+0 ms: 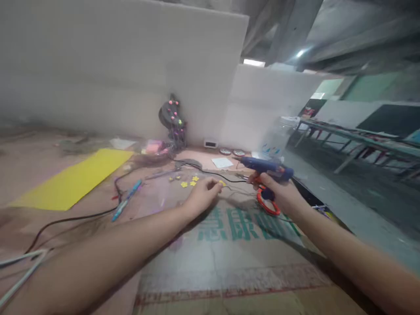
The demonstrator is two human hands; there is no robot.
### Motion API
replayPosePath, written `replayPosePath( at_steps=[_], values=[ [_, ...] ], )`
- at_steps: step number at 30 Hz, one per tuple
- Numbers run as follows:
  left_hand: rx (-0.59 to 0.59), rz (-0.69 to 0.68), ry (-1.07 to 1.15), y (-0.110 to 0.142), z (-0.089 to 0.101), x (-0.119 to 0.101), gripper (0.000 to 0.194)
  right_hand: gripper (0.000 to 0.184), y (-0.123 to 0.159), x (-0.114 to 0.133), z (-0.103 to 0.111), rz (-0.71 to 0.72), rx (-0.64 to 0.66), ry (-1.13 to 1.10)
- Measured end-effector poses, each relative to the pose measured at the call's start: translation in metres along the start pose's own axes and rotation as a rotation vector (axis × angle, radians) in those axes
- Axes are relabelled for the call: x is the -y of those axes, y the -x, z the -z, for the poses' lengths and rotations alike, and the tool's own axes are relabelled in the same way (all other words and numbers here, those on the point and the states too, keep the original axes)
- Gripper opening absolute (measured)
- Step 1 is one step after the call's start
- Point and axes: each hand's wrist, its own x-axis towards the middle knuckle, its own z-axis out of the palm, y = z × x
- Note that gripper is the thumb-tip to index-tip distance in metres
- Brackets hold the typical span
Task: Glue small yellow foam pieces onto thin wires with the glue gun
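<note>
Glue gun: the blue glue gun (264, 165) is at the right, raised over the desk (19, 175) in the right hand (280, 190).
Long axis: the barrel runs nearly crosswise, tilted slightly, its front end a little farther from the person than its rear.
Nozzle: the nozzle (236, 159) points left and slightly away; the grip drops below the barrel.
Right fingers: wrapped around the grip.
Left fingers: the left hand (204, 193) pinches a small yellow piece (222, 183) at its fingertips.
Flowers: loose yellow flowers (184, 184) lie just beyond the left hand.
Scissors: orange-handled scissors (276, 211) are just below the right hand.
</note>
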Motion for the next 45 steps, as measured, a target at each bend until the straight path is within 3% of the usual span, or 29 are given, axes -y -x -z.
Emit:
replayPosePath(
  at_steps=[4,7,16,20,25,29,33,37,39,42,45],
  values=[
    [-0.002,0.007,0.025,0.001,-0.002,-0.001,0.025,0.035,-0.012,0.01,-0.001,-0.054,-0.006,0.125],
    [-0.005,0.027,0.013,0.002,-0.002,-0.002,0.024,0.038,-0.035,0.006,0.002,-0.088,-0.003,0.347],
    [0.013,0.068,-0.017,0.004,-0.002,-0.008,0.023,0.028,-0.126,-0.07,0.014,-0.177,-0.02,0.677],
    [0.019,0.076,-0.014,0.004,-0.001,-0.01,0.024,0.033,-0.138,-0.097,0.009,-0.149,-0.022,0.727],
    [0.039,0.088,-0.007,0.005,-0.002,-0.008,0.024,0.037,-0.14,-0.111,0.012,-0.167,-0.007,0.805],
    [0.034,0.081,-0.002,0.005,-0.002,-0.007,0.024,0.036,-0.134,-0.109,0.025,-0.174,-0.008,0.884],
    [0.003,0.095,0.02,0.004,-0.001,-0.008,0.023,0.038,-0.109,-0.088,0.034,-0.123,-0.048,0.955],
    [-0.045,0.078,0.03,0.003,-0.001,-0.007,0.024,0.026,-0.062,-0.053,0.016,-0.016,-0.043,0.919],
    [-0.051,0.071,0.039,0.003,0.0,-0.006,0.024,0.036,-0.035,-0.04,-0.003,-0.013,0.075,0.735],
    [-0.056,0.061,0.045,0.003,0.0,-0.007,0.024,0.046,-0.005,-0.034,-0.029,-0.028,0.375,0.601],
    [-0.055,0.052,0.031,0.003,0.0,-0.009,0.023,0.035,0.003,-0.041,-0.042,0.169,0.418,0.642]
  ],
)
